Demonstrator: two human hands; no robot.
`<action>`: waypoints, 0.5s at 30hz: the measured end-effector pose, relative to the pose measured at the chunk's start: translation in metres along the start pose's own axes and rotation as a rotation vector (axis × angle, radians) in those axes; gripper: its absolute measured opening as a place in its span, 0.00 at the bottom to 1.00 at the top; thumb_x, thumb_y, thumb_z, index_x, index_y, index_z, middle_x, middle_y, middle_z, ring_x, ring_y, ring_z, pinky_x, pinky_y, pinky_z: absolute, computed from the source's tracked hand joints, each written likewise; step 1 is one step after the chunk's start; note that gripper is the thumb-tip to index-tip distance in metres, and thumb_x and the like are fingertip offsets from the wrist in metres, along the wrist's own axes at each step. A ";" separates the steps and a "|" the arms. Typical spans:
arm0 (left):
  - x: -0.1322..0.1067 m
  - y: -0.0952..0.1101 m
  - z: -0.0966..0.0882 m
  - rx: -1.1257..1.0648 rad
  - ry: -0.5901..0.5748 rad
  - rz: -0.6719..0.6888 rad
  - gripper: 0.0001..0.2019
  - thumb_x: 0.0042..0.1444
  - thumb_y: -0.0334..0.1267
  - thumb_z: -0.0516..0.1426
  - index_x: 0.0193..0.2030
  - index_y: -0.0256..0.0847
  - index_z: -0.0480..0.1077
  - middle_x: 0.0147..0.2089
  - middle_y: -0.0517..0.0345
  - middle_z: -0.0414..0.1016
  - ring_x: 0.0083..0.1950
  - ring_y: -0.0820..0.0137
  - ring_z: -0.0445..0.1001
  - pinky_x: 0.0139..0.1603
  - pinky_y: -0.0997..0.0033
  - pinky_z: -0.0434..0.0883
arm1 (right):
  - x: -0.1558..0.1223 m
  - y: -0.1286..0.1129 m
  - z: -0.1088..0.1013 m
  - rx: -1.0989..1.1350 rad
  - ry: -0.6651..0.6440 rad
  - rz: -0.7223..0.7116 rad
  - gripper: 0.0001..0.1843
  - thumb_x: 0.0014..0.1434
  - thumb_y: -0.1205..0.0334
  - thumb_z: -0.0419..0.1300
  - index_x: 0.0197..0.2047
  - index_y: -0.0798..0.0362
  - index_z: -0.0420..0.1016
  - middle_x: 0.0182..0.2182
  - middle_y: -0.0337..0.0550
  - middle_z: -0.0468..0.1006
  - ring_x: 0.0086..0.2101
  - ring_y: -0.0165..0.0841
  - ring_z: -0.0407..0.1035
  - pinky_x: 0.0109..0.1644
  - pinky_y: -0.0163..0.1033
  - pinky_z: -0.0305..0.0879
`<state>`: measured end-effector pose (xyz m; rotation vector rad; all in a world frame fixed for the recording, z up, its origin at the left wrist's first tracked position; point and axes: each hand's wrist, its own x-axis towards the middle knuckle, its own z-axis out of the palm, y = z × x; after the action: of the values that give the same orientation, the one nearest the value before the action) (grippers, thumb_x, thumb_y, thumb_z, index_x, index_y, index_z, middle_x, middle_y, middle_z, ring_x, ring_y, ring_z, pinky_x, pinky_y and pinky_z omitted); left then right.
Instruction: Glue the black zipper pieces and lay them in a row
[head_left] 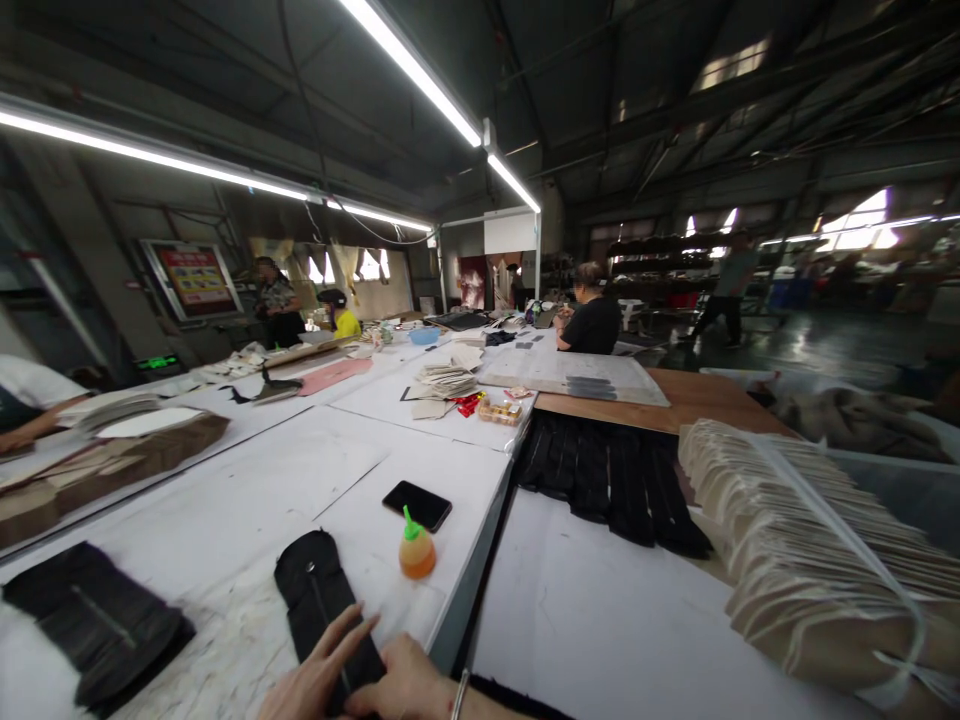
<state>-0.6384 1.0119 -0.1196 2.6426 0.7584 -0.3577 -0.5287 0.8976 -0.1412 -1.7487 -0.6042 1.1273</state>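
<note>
A long black fabric piece [306, 570] with a zipper down its middle and a small metal stud near its rounded far end lies on the white table in front of me. My left hand [319, 668] rests over its near left part, fingers stretched out across the cloth. At the near right edge is my right hand [409, 682], a bracelet on its wrist, with thumb and fingers closed on the piece. The near end is hidden by my hands and the frame edge. Farther left lies a black zippered piece [97, 625], flat and apart from both hands.
An orange glue bottle [417, 552] with a green nozzle and a phone [417, 505] stand ahead. Black zippered pieces [611, 480] and a strapped beige stack [817, 540] lie right. Brown stacked pieces [112, 465] lie left, near a co-worker's arm. Another person [592, 322] sits beyond.
</note>
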 end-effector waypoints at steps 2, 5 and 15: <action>0.015 0.006 -0.008 0.037 -0.144 0.143 0.40 0.37 0.36 0.60 0.63 0.52 0.63 0.71 0.55 0.54 0.52 0.60 0.74 0.47 0.70 0.69 | 0.000 0.003 -0.002 -0.036 -0.006 -0.040 0.10 0.39 0.73 0.66 0.18 0.52 0.70 0.16 0.30 0.66 0.22 0.29 0.65 0.23 0.31 0.55; 0.040 0.005 -0.004 0.132 -0.251 0.243 0.27 0.34 0.43 0.65 0.46 0.47 0.72 0.54 0.58 0.70 0.48 0.60 0.73 0.48 0.69 0.68 | 0.000 0.013 -0.009 -0.105 -0.037 -0.072 0.13 0.40 0.72 0.65 0.13 0.52 0.65 0.13 0.29 0.61 0.20 0.28 0.61 0.23 0.32 0.53; 0.055 -0.004 -0.001 0.001 -0.342 0.237 0.23 0.28 0.49 0.71 0.32 0.43 0.73 0.38 0.59 0.74 0.36 0.64 0.74 0.39 0.66 0.71 | 0.047 0.037 -0.116 -0.117 0.678 -0.455 0.25 0.47 0.56 0.64 0.48 0.55 0.72 0.45 0.53 0.78 0.42 0.43 0.73 0.48 0.46 0.69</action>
<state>-0.5950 1.0408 -0.1379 2.5372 0.3336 -0.7171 -0.4075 0.8668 -0.1783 -1.8228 -0.5987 0.1609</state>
